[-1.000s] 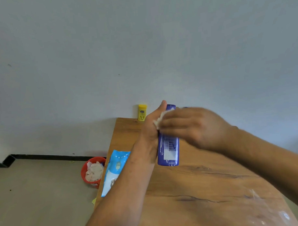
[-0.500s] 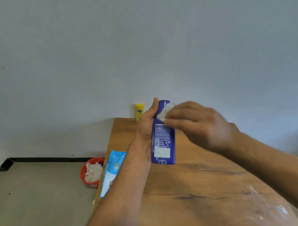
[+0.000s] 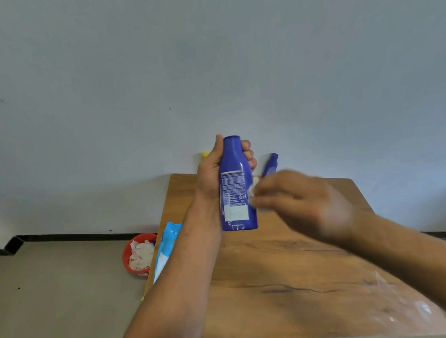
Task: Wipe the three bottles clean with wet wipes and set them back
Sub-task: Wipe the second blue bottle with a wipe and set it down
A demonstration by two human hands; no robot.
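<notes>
Left hand grips blue bottle, right hand a wipe; label unreadable

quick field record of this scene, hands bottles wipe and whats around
left hand: grips tall blue plastic bottle, upright
right hand: blurred, holds white wet wipe against bottle's side
second blue bottle: back of wooden table, by wall
yellow bottle: mostly hidden behind left hand
light blue wipes pack: table's left edge
red bin: on floor, holds used wipes
</notes>
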